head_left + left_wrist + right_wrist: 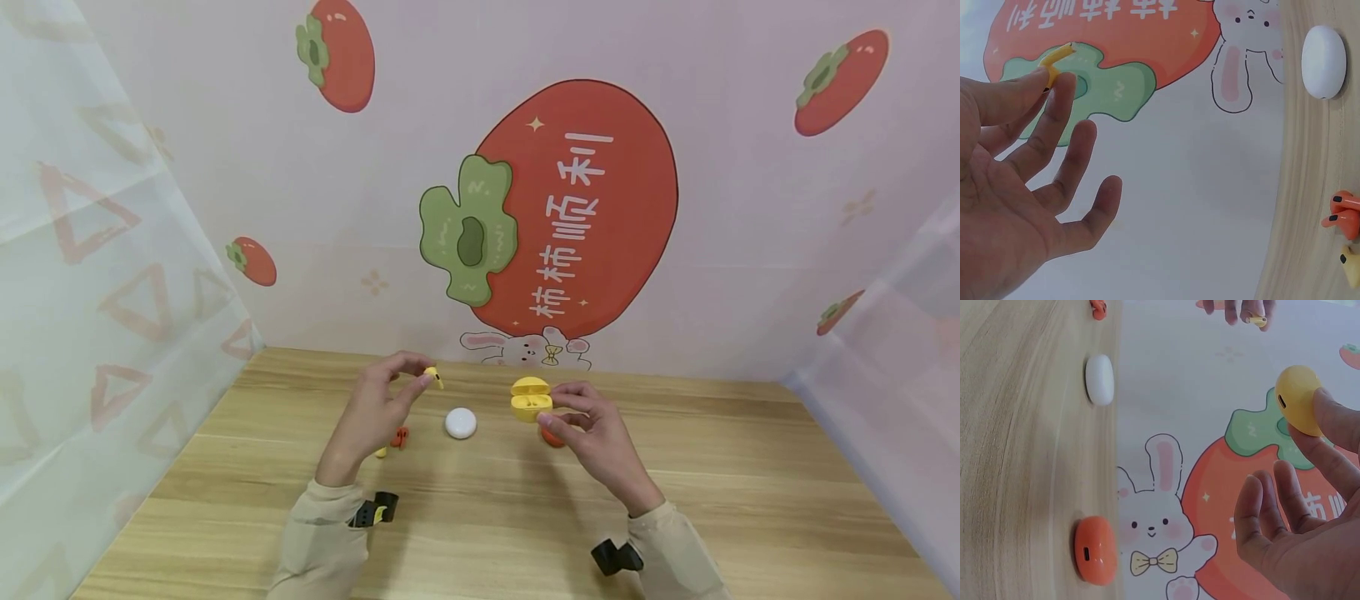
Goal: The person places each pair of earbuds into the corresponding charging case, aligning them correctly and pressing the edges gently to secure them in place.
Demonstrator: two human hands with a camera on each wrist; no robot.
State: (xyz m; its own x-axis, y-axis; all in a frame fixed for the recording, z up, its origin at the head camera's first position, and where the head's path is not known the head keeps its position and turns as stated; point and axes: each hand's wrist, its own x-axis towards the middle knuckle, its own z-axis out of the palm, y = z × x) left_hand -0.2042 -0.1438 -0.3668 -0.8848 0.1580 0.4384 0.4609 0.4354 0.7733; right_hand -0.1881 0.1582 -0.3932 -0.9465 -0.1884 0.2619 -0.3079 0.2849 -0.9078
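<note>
A yellow earbud is pinched between the thumb and index finger of my left hand, held above the table. In the left wrist view, the stem of that earbud points up and to the right, and the other fingers are spread. My right hand holds a yellow earbud case by its side, raised off the table. Its lid is up and the inner slots face me. The right wrist view shows the outside of this case, with a dark charging port, between thumb and fingers.
A white case lies closed on the wooden table. An orange case stands beneath my right hand. Orange earbuds and another yellow earbud lie left of the white case. A printed backdrop rises behind the table.
</note>
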